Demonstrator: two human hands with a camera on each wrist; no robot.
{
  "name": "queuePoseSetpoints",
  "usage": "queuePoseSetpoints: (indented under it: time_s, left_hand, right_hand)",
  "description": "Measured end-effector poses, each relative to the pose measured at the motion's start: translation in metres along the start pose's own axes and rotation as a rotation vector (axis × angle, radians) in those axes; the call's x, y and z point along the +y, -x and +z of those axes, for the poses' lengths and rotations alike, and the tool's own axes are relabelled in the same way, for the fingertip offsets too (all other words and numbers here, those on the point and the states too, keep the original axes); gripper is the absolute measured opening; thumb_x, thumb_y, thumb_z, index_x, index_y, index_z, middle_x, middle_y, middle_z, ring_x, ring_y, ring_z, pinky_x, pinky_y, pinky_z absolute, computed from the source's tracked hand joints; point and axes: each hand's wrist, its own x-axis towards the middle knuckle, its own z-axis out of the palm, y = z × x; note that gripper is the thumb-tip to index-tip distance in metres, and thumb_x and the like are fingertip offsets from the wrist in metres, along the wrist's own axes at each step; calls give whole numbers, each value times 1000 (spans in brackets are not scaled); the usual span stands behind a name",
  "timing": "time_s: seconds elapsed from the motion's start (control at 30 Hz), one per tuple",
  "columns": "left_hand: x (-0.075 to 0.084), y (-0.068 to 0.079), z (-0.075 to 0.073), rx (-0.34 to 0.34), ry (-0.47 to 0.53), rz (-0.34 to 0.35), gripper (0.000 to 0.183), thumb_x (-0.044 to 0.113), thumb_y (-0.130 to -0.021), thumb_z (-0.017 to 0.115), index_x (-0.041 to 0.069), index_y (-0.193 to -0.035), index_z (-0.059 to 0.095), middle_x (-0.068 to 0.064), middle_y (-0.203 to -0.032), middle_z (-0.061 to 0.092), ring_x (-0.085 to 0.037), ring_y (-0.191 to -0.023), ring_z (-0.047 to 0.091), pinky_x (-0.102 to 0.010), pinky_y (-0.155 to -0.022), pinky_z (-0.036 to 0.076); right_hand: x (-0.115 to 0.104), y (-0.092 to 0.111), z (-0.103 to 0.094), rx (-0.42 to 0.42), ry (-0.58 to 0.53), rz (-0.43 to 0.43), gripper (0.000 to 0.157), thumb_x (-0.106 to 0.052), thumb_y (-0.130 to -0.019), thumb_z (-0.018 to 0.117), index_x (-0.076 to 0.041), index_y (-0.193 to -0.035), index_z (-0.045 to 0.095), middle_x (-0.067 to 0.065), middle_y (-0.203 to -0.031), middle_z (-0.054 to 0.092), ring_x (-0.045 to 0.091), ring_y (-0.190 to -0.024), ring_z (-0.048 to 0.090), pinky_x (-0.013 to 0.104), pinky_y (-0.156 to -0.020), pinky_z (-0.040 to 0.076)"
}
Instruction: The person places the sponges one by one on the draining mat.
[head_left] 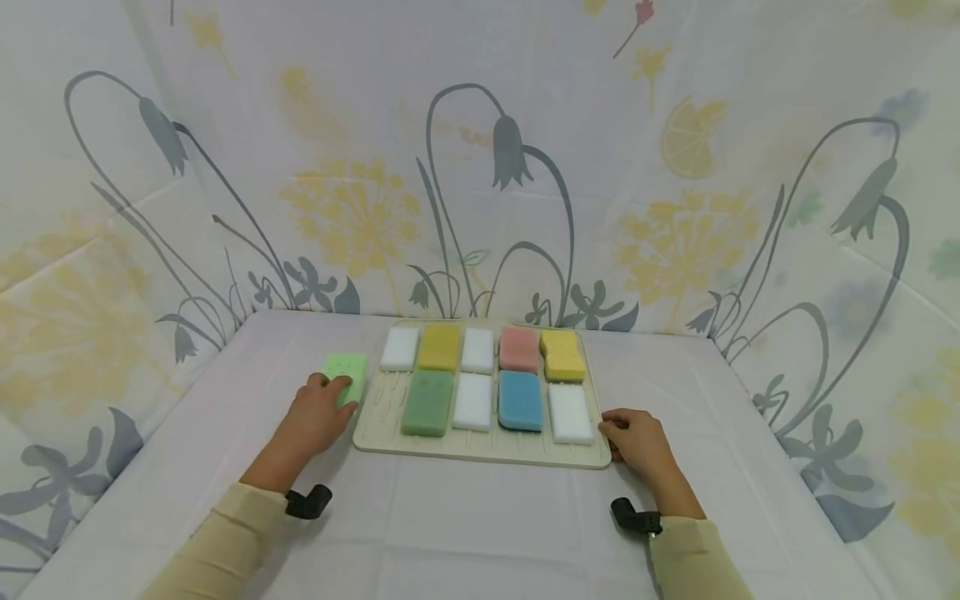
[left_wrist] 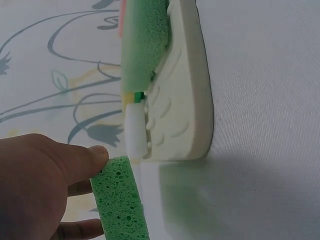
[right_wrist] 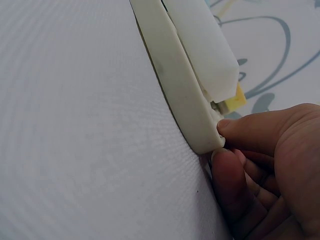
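Between thumb and fingers my left hand [head_left: 318, 412] pinches a light green sponge [head_left: 347, 372], just left of the cream tray [head_left: 480, 450]. In the left wrist view the pores of this green sponge [left_wrist: 120, 200] show, held apart from the tray's corner. My right hand [head_left: 637, 440] grips the tray's right edge near its front corner, thumb on top and fingers at the side, as the right wrist view shows on the tray rim [right_wrist: 185, 100]. On the tray lie two rows of sponges, among them a darker green sponge [head_left: 427, 403] and a blue sponge [head_left: 521, 400]. The front row's left end shows bare ridges.
Also on the tray are several white sponges [head_left: 570, 413], a pink sponge [head_left: 519, 348], a plain yellow sponge [head_left: 438, 347] and a notched yellow sponge [head_left: 562, 357]. A white cloth covers the table [head_left: 480, 533]. Behind hangs a flower-patterned curtain [head_left: 480, 208].
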Motion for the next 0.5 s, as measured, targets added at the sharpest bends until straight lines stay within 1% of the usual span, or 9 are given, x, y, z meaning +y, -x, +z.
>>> queuePoseSetpoints:
  time_s: [0.23,0.5]
  left_hand:
    - [9,1,6,-3,15,30,48,25,-96,59,0,-137,49,-32,-123,44,-43,-101,54,-52,-82,49]
    - [19,1,14,-20,21,65,47,25,-95,60,1,-135,51,-31,-122,45,-42,-100,55,-52,-82,49]
  right_hand:
    - [1,-1,1,7,15,-10,36,-22,-93,62,1,-121,65,13,-99,70,11,-64,62,27,-56,54]
    - [2,-1,1,7,11,-10,36,-21,-93,62,1,-120,64,14,-100,70,11,-65,62,27,-56,54]
